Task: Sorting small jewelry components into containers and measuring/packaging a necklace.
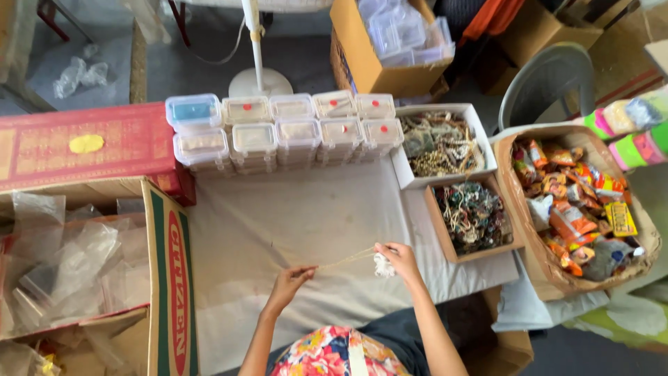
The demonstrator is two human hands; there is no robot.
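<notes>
Thin chain (346, 259) stretched taut just above the cloth-covered tabletop (278, 223), long axis running left-low to right-high, left hand (291, 278) pinching its near end, right hand (393, 259) pinching the far end with a small white tag (383, 265), box of tangled jewellery (473, 217) nearer the right.

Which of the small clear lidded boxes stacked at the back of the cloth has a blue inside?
The clear box at the far left end of the back row: it shows blue through the lid, while the others look pale, several with red dots.
</notes>
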